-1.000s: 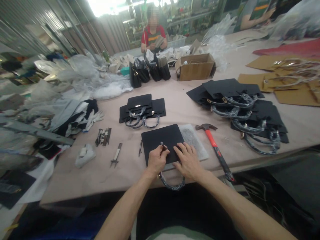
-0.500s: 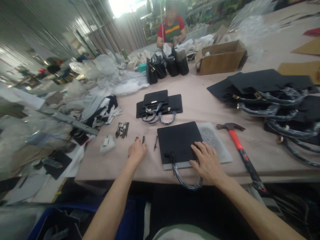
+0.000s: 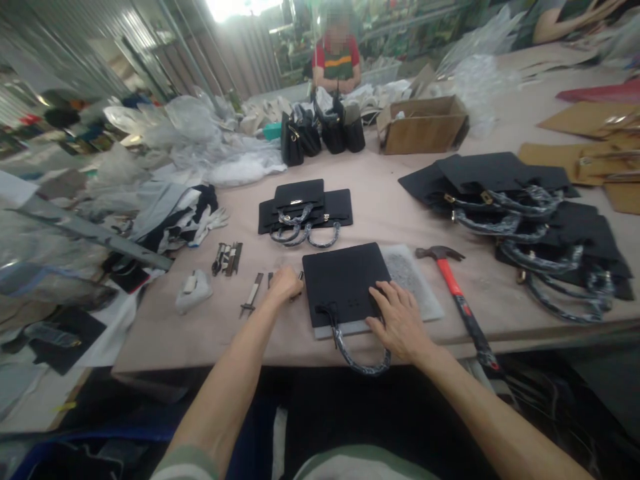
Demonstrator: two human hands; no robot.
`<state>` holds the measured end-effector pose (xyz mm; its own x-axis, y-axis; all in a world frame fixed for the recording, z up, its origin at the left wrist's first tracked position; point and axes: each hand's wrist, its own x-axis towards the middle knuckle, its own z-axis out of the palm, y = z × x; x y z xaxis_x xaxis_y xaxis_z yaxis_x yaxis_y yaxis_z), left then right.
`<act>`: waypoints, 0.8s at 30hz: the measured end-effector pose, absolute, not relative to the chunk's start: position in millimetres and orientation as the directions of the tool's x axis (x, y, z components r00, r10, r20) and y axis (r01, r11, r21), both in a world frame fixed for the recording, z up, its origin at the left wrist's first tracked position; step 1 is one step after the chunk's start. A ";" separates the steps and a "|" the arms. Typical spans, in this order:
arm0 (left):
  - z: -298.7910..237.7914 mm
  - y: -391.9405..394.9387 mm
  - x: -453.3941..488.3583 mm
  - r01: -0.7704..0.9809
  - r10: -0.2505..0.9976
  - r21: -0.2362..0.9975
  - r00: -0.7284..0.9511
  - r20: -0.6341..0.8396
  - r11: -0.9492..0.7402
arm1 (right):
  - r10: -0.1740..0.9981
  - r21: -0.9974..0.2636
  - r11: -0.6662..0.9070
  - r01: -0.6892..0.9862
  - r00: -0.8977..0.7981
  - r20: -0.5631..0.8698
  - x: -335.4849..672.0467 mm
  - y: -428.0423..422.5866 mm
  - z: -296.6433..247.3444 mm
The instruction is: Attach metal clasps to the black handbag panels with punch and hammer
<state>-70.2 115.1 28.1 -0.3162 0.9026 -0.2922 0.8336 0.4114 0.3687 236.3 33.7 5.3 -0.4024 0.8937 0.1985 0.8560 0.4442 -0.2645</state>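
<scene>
A flat black bag panel [image 3: 345, 280] with a wrapped handle [image 3: 357, 357] lies on a grey slab [image 3: 415, 280] at the table's near edge. My right hand [image 3: 397, 320] rests flat on the panel's near right corner, fingers spread. My left hand [image 3: 284, 285] is on the table just left of the panel, fingers curled over small metal tools there; what it grips is hidden. A dark punch tool [image 3: 253, 302] lies just left of that hand.
A red-handled hammer [image 3: 457, 297] lies right of the slab. Stacked black bag panels [image 3: 305, 207] sit behind, more with handles [image 3: 530, 207] at right. Small tools [image 3: 227, 259], a white lump [image 3: 193, 290], a cardboard box [image 3: 423, 123], plastic wrap and a seated person at the far end.
My left hand left the panel, reached left to the tools on the table, and now sits nearer the panel's left edge. My right hand stayed on the panel.
</scene>
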 end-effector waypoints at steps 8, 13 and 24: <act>54.0 75.0 -40.2 0.354 0.931 0.871 -0.258 -0.258 0.340 | 0.908 -0.286 0.418 0.862 -0.384 0.169 236.2 31.6 -0.8; 38.6 55.6 25.3 0.006 0.986 0.991 -0.101 -0.130 0.132 | 0.911 -0.291 0.410 0.864 -0.376 0.167 235.6 30.9 -0.6; 16.7 50.6 33.9 0.090 0.994 0.993 -0.088 -0.063 0.071 | 0.916 -0.313 0.399 0.862 -0.362 0.172 234.3 30.2 0.8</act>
